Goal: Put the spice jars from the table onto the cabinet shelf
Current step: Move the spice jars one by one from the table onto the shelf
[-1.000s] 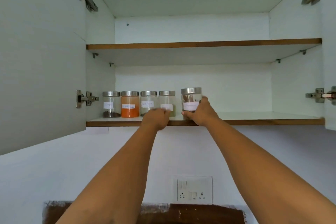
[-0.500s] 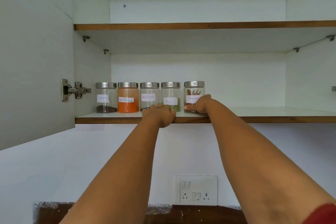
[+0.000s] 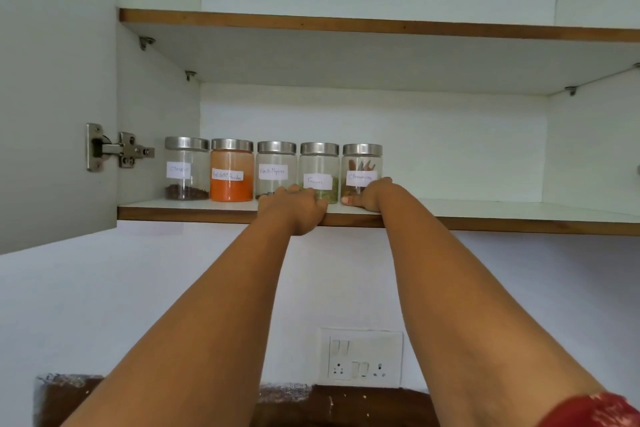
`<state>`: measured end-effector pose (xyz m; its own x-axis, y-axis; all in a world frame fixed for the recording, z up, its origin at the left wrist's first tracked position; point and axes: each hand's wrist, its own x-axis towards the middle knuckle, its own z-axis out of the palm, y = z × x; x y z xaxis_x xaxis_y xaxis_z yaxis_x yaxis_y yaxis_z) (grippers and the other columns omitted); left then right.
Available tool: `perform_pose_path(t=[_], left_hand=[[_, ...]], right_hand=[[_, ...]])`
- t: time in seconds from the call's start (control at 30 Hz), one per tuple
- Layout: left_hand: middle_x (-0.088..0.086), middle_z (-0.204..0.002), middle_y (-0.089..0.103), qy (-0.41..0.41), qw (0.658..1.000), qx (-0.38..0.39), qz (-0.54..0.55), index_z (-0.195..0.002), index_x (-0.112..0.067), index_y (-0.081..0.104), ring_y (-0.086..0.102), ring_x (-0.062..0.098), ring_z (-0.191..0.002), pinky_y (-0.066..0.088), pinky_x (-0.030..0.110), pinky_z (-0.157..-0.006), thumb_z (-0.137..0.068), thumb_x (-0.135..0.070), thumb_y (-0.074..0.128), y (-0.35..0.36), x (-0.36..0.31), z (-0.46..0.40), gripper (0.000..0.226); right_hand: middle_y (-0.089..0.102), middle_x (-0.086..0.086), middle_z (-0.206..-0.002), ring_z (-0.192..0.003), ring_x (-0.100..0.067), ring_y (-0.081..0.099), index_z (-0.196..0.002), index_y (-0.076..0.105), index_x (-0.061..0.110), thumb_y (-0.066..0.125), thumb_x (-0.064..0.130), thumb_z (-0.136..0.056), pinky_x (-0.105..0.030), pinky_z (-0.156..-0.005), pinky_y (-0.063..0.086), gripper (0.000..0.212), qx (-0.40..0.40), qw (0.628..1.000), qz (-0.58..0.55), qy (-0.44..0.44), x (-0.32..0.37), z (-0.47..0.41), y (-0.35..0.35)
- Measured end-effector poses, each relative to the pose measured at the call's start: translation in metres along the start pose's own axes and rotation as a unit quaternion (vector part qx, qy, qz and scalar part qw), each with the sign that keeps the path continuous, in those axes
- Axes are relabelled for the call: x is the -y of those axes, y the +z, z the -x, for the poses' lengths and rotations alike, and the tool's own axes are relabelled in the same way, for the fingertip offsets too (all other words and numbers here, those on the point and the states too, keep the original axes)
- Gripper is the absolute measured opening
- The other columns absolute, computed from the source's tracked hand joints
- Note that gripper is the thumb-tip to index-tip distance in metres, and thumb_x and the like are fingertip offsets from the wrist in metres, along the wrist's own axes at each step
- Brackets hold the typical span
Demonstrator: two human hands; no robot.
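Five spice jars (image 3: 275, 170) stand in a row on the cabinet shelf (image 3: 485, 215) (steel lids, paper labels). The right hand (image 3: 367, 196) wraps the cinnamon jar (image 3: 362, 168) in its grip. The left hand (image 3: 298, 206) is curled over the shelf edge, holding no jar.

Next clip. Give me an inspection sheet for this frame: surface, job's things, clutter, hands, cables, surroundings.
Surface: lower cabinet shelf, white with a wood edge.
Job's things: five spice jars in a row at the shelf's left, upright, metal lids on.
Clutter: nothing seen.
Hands: left hand resting on the shelf edge; right hand around the rightmost jar.
Cables: nothing seen.
Surroundings: open door on the left, upper shelf, wall socket below.
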<state>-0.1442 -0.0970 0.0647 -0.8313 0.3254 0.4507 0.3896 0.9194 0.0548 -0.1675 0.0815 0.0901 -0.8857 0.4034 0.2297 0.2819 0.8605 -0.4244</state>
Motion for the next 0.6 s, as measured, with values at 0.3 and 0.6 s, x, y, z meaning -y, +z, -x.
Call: perform_pose_path(t=[0.3,0.6], left_hand=[[0.012,-0.139,0.047,0.003,1.000,-0.005,-0.006,-0.137,-0.018,0.045,0.043,0.031,-0.126,0.038,0.048,-0.099,-0.101,-0.043,0.021,-0.001,0.001,0.001,0.050],[0.012,-0.135,0.049,0.018,0.999,-0.028,0.013,-0.135,-0.016,0.048,0.045,0.030,-0.123,0.041,0.047,-0.099,-0.102,-0.043,0.019,0.003,0.003,0.002,0.051]], right_hand=[[0.035,-0.013,-0.138,-0.128,-0.028,0.042,-0.149,0.030,0.014,0.055,0.077,-0.075,-0.037,-0.098,0.040,0.101,-0.012,1.000,0.027,0.002,0.002,-0.001,0.002],[0.051,-0.007,-0.129,-0.120,-0.027,0.054,-0.138,0.029,0.007,0.070,0.080,-0.055,-0.034,-0.077,0.039,0.117,-0.081,0.994,-0.045,0.066,-0.004,0.036,-0.004]])
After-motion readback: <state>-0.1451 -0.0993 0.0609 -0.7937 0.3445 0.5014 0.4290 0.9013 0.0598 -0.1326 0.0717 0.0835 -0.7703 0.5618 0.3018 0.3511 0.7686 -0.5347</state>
